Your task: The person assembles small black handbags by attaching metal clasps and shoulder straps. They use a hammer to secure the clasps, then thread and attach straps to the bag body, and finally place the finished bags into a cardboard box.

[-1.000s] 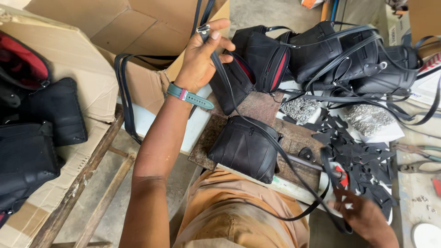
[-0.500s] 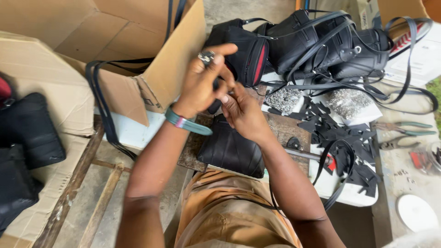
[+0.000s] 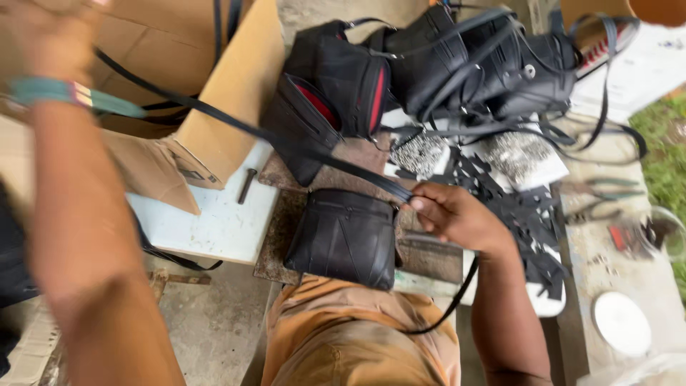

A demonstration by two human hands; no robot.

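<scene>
A small black bag point(image 3: 348, 236) lies on the rusty work plate point(image 3: 286, 229) just above my knees. Its long black strap point(image 3: 236, 127) runs taut from my right hand up to my left hand. My right hand point(image 3: 457, 214) pinches the strap just right of the bag's top corner. My left hand point(image 3: 43, 36), blurred, is raised at the top left with a teal wristband point(image 3: 64, 93) below it and holds the strap's far end. The strap's loose part hangs down past my right forearm.
A pile of black bags with red trim point(image 3: 443, 64) fills the top middle. An open cardboard box point(image 3: 236, 86) stands at left. Black cut scraps point(image 3: 529, 207), pliers point(image 3: 607, 189), a bolt point(image 3: 246, 186) and a white lid point(image 3: 622, 322) lie around.
My hands were together at the strap's buckle end; now the left has swung up and left, pulling the strap taut. The right slid down the strap to beside the bag.
</scene>
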